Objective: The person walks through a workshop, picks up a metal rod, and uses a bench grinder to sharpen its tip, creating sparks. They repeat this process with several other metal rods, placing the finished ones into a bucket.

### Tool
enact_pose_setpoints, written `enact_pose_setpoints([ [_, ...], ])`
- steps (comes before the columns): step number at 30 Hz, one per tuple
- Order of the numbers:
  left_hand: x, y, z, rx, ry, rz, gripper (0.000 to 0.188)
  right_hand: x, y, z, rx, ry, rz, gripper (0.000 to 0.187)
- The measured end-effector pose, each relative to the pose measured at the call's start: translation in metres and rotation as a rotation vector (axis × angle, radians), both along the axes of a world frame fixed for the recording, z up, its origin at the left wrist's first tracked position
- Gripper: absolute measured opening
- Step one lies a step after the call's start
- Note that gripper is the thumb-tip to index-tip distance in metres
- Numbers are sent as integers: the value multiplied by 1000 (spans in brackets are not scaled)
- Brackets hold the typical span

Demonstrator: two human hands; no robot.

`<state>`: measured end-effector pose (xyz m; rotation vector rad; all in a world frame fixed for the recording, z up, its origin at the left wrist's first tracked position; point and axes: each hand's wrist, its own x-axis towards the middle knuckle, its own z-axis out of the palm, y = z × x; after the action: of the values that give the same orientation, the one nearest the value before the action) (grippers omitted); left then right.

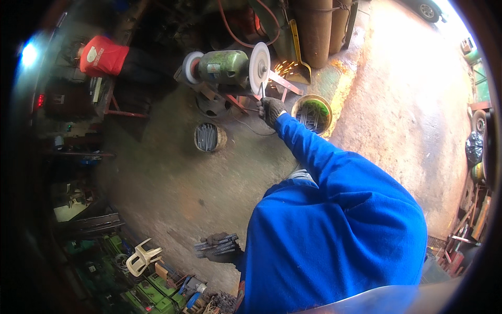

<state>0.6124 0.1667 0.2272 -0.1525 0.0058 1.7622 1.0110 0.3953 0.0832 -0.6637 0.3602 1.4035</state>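
In the frame's upper centre, the gloved right hand [271, 111] is gripping a metal rod [262, 91] that is meeting the grinding wheel [259, 64] just above, while at lower left-centre the left hand [226, 257] is clutching several ribbed bars [215, 246].

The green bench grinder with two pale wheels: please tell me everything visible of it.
The scuffed, green, barrel-shaped bench grinder looks metal and bears a pale label. It lies crosswise above reddish metal bars, a pale round left wheel and right wheel at its ends. A dark-gloved right hand holds a thin grey metal rod against the right wheel; orange sparks fly there, so the grinder seems running.
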Motion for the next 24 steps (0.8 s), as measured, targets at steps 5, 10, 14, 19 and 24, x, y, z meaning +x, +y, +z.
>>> enact_pose_setpoints([
  [5, -46, -11, -31, 24, -184, 10, 28, 0, 2, 1, -45, -25, -21, 10],
  [10, -21, 6, -18, -302, 321, 417, 46, 0, 0, -4, -101, -96, -27, 14],
  [14, -45, 0, -31, -245, 197, 383, 45, -1, -1, -3, -130, -172, 0, 19],
  [19, -3, 8, 6, -204, 384, 160, 41, 7, -4, 5, -125, -272, -11, 21],
  [24, -47, 0, -19, -237, 45, 233, 39, 6, 0, 10, -117, -324, 25, 19],
])
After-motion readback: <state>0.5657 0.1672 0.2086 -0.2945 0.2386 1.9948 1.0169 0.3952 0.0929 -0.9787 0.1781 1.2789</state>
